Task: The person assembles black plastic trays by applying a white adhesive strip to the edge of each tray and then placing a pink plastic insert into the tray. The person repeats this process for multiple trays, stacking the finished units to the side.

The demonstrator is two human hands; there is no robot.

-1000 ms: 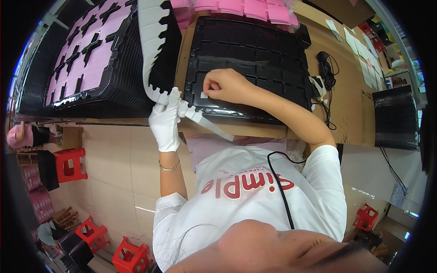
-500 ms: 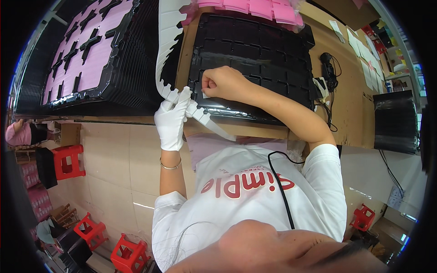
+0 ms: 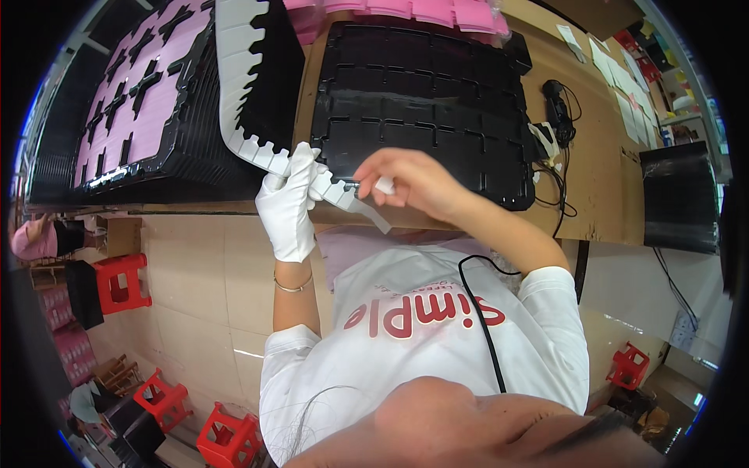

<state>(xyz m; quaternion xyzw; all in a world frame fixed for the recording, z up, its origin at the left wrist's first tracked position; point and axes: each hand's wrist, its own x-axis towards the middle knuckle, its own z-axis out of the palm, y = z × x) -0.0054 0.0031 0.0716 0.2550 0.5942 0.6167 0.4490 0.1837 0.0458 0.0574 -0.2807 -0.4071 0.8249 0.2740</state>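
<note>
One gloved left hand (image 3: 285,212) gripping white strip (image 3: 236,70); right hand (image 3: 413,181) half-curled.

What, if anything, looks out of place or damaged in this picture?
No spill or damage stands out. One oddity: the left hand wears a white glove, while the right hand is ungloved.

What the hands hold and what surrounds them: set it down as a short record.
Left hand: white-gloved, gripping a white strip
Right hand: bare, small white piece at its fingers, near the strip's lower end
Beyond hands: black ridged tray on brown table
Left side: stacked black trays, pink material on top
Behind tray: pink packs
</note>
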